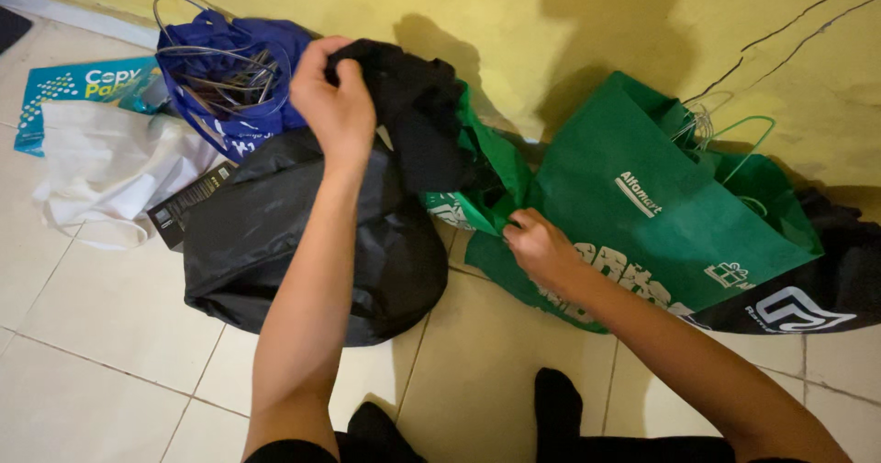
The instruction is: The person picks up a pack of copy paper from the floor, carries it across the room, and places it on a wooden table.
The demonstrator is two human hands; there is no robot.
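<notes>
Pale floor tiles [119,334] meet a yellow wall [587,22]. Head view: the left hand [335,105] is closed on a black garment [418,114], lifted above a black plastic bag [275,243]. The right hand [541,247] pinches the green bag [642,215] rim by the wall. Dangling cloth could, I judge, snag the wire hangers [225,73] in the blue bag [248,50]

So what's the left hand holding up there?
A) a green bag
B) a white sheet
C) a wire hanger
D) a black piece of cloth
D: the left hand is raised with its fingers closed on a black cloth, while the right hand grips the green bag.
</notes>
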